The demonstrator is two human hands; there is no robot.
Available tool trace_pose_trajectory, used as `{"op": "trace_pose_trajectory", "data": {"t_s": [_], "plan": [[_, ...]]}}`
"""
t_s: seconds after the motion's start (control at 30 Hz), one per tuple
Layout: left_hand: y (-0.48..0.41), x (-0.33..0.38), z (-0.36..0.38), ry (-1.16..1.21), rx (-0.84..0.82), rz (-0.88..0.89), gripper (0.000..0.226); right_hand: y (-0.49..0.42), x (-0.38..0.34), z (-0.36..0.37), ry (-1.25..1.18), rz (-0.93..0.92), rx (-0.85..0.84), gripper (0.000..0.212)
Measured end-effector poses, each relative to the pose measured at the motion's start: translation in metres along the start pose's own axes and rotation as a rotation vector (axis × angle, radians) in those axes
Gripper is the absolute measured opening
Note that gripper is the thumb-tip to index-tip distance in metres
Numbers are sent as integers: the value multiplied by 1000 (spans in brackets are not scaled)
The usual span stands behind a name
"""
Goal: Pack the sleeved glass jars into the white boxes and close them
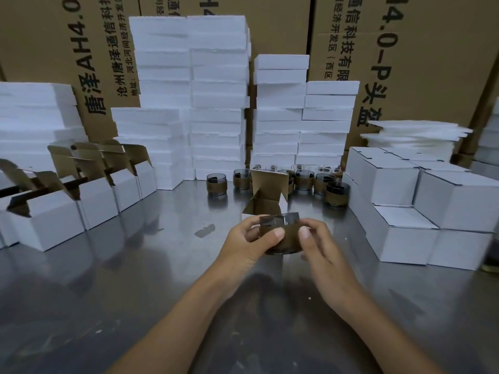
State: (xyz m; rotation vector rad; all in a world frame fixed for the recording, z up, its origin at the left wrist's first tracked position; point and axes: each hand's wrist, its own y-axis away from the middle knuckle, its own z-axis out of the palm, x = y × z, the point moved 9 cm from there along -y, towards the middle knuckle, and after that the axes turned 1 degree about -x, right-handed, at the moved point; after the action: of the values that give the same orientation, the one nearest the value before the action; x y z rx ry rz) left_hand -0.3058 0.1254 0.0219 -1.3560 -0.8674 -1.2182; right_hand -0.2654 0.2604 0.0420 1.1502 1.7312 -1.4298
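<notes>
We grip the jar (pixel 280 225) in left hand (pixel 249 240) and right hand (pixel 317 240) - fingers (pixel 276 234) curled round it - over the counter (pixel 135 265), just short of the open box (pixel 266 202); glass could slip from its sleeve (pixel 290 240) and drop.

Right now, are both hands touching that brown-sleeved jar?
Touching. The head view shows the left hand and the right hand gripping the sleeved jar from either side, thumbs pressed on its brown sleeve.

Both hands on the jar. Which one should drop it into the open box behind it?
Left, marginally. The left hand grips the sleeved jar directly before the open box; the right hand sits off to its side.
</notes>
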Motion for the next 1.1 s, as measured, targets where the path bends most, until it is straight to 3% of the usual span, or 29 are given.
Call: {"op": "trace_pose_trajectory", "data": {"t_s": [0.13, 0.27, 0.43, 0.5, 0.93, 1.1], "plan": [[2, -11, 4, -19, -40, -85, 70, 0, 10, 12, 2, 86, -86, 59], [4, -14, 9, 79, -97, -122, 66, -3, 16, 7, -59, 123, -55, 61], [4, -13, 11, 158, -120, -137, 53, -6, 21, 3, -221, 163, -8, 21], [4, -13, 11, 157, -103, -132, 52, -7, 25, 4, -278, 208, -13, 15], [3, -11, 11, 121, -137, -60, 59, -6, 42, 14, -651, 446, -66, 40], [3, -11, 10, 83, -136, -52, 61, -6, 43, 17, -712, 468, -92, 40]]}}
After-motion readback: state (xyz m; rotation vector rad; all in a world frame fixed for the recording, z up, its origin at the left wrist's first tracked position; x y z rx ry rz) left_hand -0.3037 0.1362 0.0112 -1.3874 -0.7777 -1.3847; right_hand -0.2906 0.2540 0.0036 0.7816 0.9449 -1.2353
